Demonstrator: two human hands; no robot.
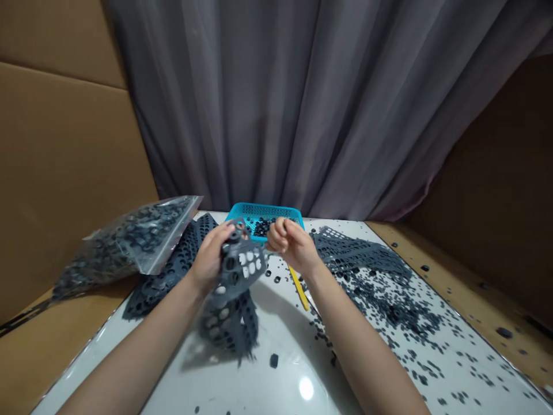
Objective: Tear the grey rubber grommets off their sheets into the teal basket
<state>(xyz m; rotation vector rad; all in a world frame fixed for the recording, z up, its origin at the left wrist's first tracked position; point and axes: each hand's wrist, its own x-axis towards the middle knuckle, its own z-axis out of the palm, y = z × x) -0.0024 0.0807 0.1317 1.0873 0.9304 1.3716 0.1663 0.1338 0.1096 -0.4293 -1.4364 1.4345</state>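
My left hand (pixel 210 256) is closed round the upper edge of a dark grey, perforated rubber-like sheet (pixel 235 325). The sheet hangs folded and slightly blurred above the white table (pixel 280 380), with rows of holes that show light through. Just right of it, my right hand (pixel 294 241) has its fingers curled and pressed together, close to the sheet's edge. What lies inside those fingers, if anything, is hidden. Behind both hands sits a blue plastic basket (pixel 265 208) holding small black pieces (pixel 261 226). A yellow narrow tool (pixel 299 288) lies partly below my right wrist.
At left, a clear zip bag (pixel 147 230) full of dark pieces leans beside more perforated sheets (pixel 166 279). Other flattened sheets (pixel 363 251) lie at right, with many small dark scraps (pixel 397 308) scattered around. Cardboard walls (pixel 64 155) and a grey curtain (pixel 268 104) enclose the table.
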